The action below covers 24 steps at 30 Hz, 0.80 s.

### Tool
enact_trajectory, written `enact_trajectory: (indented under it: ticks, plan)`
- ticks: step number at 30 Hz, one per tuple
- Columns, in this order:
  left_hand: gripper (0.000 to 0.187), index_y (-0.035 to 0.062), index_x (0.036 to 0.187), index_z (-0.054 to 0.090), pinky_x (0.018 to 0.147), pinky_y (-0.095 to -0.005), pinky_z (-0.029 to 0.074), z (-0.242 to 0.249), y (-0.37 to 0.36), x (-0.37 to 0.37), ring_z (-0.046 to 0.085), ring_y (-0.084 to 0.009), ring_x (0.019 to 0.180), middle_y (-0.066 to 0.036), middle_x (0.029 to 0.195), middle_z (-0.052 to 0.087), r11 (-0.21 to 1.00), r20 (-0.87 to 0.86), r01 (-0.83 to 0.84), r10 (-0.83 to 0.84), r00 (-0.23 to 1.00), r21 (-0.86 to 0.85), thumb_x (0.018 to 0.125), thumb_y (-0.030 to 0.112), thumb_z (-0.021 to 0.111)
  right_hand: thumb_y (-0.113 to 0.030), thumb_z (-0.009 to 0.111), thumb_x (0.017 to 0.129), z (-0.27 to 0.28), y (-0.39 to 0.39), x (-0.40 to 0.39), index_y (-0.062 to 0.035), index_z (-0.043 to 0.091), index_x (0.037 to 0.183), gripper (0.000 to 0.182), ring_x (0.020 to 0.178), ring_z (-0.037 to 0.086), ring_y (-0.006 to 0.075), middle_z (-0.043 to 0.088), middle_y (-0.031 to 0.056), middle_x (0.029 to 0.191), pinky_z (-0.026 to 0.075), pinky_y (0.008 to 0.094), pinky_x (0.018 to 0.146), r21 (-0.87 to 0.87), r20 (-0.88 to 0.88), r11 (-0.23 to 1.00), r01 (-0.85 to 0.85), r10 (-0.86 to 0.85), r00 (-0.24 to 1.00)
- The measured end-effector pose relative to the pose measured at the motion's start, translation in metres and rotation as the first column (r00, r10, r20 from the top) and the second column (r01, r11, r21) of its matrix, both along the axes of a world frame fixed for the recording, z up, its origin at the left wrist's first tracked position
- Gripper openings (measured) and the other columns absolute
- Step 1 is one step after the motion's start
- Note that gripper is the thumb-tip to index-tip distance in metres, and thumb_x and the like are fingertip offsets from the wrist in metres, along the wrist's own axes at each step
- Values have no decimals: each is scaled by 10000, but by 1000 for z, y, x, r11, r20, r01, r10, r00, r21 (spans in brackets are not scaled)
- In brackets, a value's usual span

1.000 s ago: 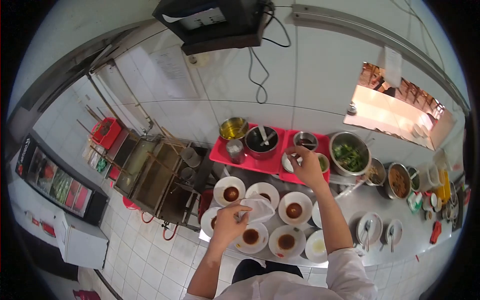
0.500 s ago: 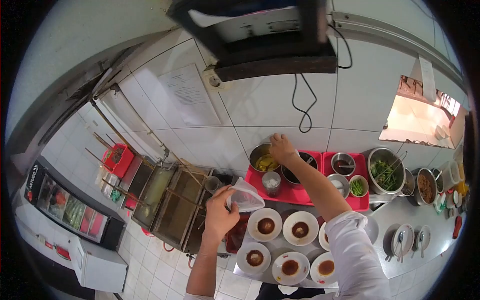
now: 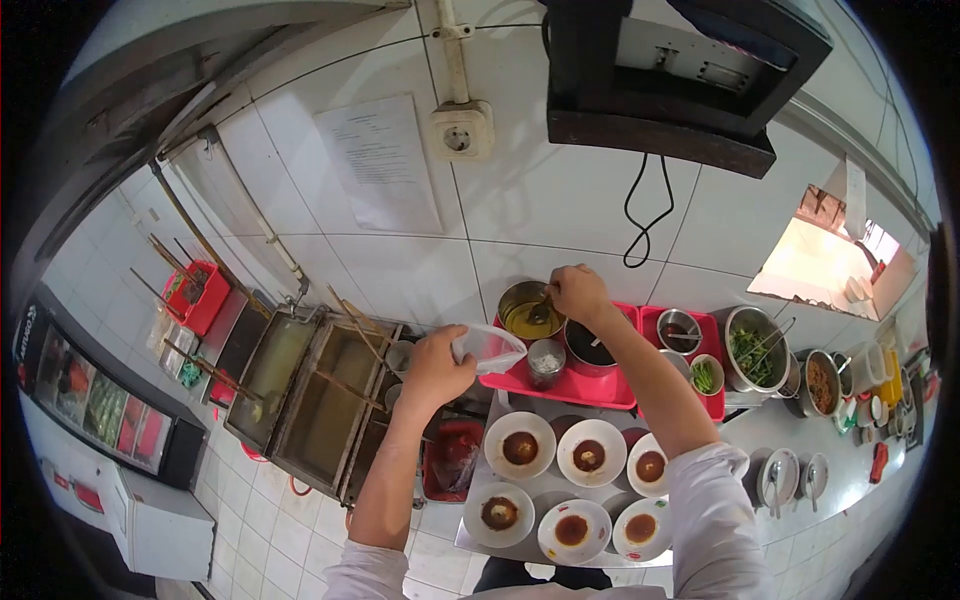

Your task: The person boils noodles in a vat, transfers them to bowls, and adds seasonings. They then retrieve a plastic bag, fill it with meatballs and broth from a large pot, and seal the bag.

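A person's right hand [image 3: 580, 294] grips a spoon [image 3: 541, 311] dipped in a pot of yellow liquid [image 3: 517, 295]; the left hand [image 3: 437, 370] pinches a translucent plastic bag [image 3: 492, 352] nearby, apparently keeping it handy, while bowls of brown sauce [image 3: 547, 447] cluster within reach on the counter [image 3: 845, 455].

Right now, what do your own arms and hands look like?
Left hand and right hand are bare: no gloves or watch visible. White, creased sleeves are bunched up, leaving both forearms uncovered. Rings: too small to tell.
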<state>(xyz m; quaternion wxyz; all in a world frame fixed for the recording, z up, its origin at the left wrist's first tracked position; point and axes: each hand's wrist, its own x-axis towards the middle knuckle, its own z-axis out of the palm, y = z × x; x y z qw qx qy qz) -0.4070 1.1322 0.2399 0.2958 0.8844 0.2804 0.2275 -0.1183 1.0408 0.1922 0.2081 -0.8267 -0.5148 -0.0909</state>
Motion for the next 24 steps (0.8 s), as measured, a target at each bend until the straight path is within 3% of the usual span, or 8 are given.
enact_trajectory:
  ticks: [3, 5, 11, 14, 17, 18, 20, 24]
  plan:
    - [420, -69, 1136, 672, 785, -377, 558, -2, -1, 9, 708, -291, 805, -239, 982, 712, 986, 13, 43, -41, 999, -163, 771, 138, 691, -184, 668, 868, -23, -8, -9, 19, 727, 915, 217, 759, 700, 358, 692, 224, 750, 548, 434, 707, 299, -327, 953, 49, 54, 944]
    - [386, -11, 1171, 683, 577, -321, 523, -13, 7, 21, 642, -164, 591, -145, 762, 704, 970, 21, 104, -101, 995, -221, 812, 126, 721, -166, 663, 876, -32, -12, -11, 21, 725, 909, 200, 718, 695, 369, 687, 222, 736, 543, 433, 677, 358, -259, 933, 43, 54, 964]
    - [289, -1, 1066, 731, 501, -274, 457, -16, 18, 50, 597, -129, 538, -87, 691, 674, 775, -73, 145, -239, 968, -616, 811, 132, 706, -167, 589, 935, -24, -30, -9, 33, 700, 907, 230, 709, 656, 445, 659, 257, 749, 525, 468, 659, 444, -296, 888, 117, 22, 955]
    - [145, 9, 727, 720, 513, -344, 500, -21, 25, 67, 641, -167, 538, -93, 585, 655, 867, -111, 179, -258, 960, -465, 738, 117, 625, -183, 584, 951, -22, -33, 4, 49, 690, 886, 263, 636, 673, 378, 673, 224, 708, 525, 434, 629, 561, -454, 774, 294, -10, 891]
    - [179, 17, 587, 647, 489, -338, 488, -13, 22, 80, 626, -155, 524, -83, 559, 637, 853, -103, 155, -235, 966, -498, 734, 113, 610, -188, 555, 986, 11, -44, -4, 56, 689, 876, 300, 520, 630, 154, 677, 117, 636, 482, 313, 523, 521, -692, 741, 424, 75, 718]
    - [179, 17, 587, 647, 489, -338, 488, -10, 23, 83, 626, -155, 524, -83, 559, 637, 854, -105, 144, -224, 969, -500, 734, 113, 610, -188, 555, 986, 19, -46, -10, 56, 689, 876, 300, 520, 630, 154, 677, 117, 636, 482, 313, 523, 519, -694, 746, 417, 82, 716]
    - [265, -41, 995, 721, 521, -275, 482, -4, 25, 88, 621, -137, 601, -90, 738, 681, 884, -195, 121, -231, 953, -452, 773, 95, 672, -185, 524, 1014, 32, -49, -18, 49, 691, 892, 312, 511, 582, 110, 660, 94, 621, 448, 275, 494, 645, -636, 681, 347, 226, 738]
    - [300, -56, 1032, 703, 534, -278, 495, 7, 21, 89, 637, -151, 617, -104, 794, 691, 863, -93, 117, -185, 978, -492, 773, 93, 672, -160, 519, 1030, 61, -66, -66, 43, 682, 939, 276, 524, 557, 86, 649, 66, 633, 428, 254, 487, 732, -567, 633, 250, 365, 738]
